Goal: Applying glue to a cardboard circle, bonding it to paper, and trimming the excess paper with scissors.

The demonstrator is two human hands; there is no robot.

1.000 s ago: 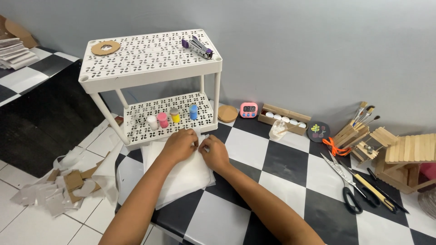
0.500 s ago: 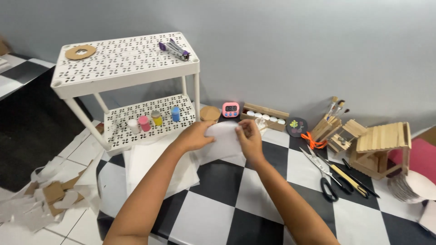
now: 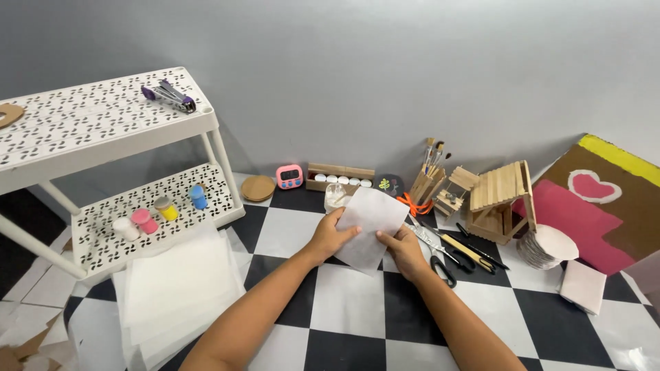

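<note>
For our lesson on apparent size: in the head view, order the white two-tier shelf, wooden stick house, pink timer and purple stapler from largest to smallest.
1. white two-tier shelf
2. wooden stick house
3. purple stapler and pink timer look about alike; unranked.

- The scene is brightly and evenly lit by soft, diffuse light; no lamp or window shows.
- Shadows are faint: a soft one lies under the white perforated shelf rack [image 3: 103, 130] against the grey wall [image 3: 385, 75], and a thin one under the forearms on the checkered floor [image 3: 344, 323].
- The wall darkens slightly towards the upper corners.
- No harsh glare; the white floor tiles show only a mild sheen.
- Focus is sharp in the middle, on the paper sheet [image 3: 371, 227] and both hands.
- Wide-angle distortion bends the rack's legs and stretches things near the edges, where detail softens.
</note>
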